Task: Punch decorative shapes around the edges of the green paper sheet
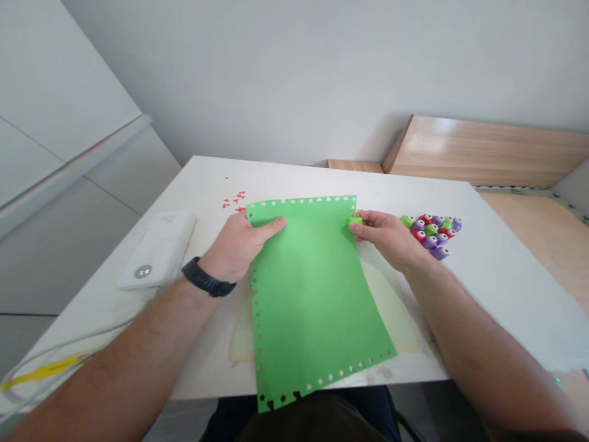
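Note:
A green paper sheet lies on the white table, with small shapes punched along its far, left and near edges. My left hand grips the sheet's far left part, thumb on top. My right hand pinches a small green punch against the sheet's far right corner. A pale yellow sheet lies under the green one.
A cluster of small punches in green, red and purple sits just right of my right hand. Red paper bits are scattered beyond the left hand. A white flat device with a cable lies at the left. A wooden bench stands behind.

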The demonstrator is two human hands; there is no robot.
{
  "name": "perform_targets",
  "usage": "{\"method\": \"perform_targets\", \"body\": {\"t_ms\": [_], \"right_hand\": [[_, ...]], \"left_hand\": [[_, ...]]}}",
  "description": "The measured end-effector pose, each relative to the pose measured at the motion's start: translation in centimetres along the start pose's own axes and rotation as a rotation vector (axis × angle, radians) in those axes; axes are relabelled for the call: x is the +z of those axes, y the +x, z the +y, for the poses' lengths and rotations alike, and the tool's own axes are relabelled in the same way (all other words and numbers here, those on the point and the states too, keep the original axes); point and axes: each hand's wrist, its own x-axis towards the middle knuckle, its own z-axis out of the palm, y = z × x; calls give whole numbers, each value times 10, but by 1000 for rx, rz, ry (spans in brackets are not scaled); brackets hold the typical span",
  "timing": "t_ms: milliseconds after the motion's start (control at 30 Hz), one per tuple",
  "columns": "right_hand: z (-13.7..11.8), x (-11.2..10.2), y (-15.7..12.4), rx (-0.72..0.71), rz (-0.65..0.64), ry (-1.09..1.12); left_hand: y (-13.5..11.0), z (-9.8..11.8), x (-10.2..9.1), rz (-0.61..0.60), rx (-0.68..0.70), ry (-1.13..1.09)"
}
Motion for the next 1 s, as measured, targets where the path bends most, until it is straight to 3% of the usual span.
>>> {"method": "perform_targets", "body": {"t_ms": [1000], "right_hand": [[-6,1,-3,-11,1,-19]], "left_hand": [[0,2,1,-3,-4,4]]}}
